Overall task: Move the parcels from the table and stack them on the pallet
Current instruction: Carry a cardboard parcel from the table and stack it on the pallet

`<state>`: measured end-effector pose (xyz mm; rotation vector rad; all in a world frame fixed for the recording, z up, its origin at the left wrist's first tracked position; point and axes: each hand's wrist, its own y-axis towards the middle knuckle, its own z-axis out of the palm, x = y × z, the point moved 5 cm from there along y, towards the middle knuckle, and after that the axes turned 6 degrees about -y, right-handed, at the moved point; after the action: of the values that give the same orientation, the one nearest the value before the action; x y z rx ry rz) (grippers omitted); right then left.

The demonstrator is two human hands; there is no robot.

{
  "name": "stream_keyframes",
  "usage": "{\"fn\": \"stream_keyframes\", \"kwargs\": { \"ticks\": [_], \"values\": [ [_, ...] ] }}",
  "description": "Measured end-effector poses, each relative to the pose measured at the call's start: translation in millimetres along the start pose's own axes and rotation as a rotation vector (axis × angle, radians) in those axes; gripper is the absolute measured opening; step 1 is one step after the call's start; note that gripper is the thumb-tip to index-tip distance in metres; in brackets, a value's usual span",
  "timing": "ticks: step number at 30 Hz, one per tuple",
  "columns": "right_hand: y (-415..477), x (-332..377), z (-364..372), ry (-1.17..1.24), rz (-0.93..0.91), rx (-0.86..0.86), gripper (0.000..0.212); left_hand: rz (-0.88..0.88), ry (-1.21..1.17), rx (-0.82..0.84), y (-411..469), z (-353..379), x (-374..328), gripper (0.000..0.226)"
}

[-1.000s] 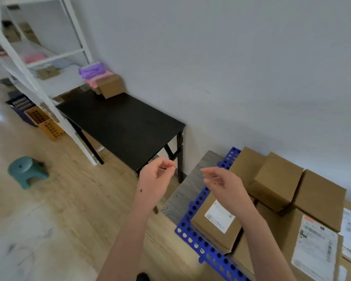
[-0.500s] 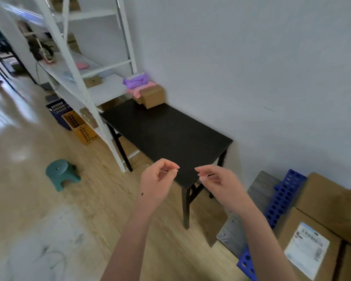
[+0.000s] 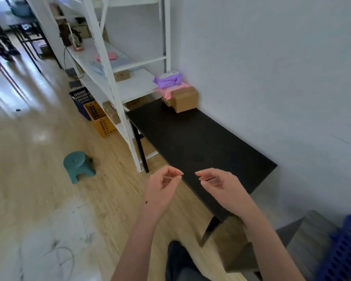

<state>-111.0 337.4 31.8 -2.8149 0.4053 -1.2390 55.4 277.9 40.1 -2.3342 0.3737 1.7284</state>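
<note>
Parcels (image 3: 185, 100) cluster at far edge of table (image 3: 201, 151).

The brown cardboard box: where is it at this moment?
In the head view, the brown cardboard box stands at the far end of the black table, by the wall, with a pink parcel and a purple parcel just behind it.

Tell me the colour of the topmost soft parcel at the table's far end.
Purple. The soft parcel lies atop a pink parcel; it shows best in the head view.
</note>
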Motion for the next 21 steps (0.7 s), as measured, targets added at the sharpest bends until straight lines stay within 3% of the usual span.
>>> {"fn": "stream_keyframes", "kwargs": {
  "ticks": [21],
  "values": [
    [268.9,92.9,3.4,-0.01,-0.035,0.029,0.026,-0.038,0.11,-0.074,252.4,-99.2,-9.4,0.012]
  ]
}}
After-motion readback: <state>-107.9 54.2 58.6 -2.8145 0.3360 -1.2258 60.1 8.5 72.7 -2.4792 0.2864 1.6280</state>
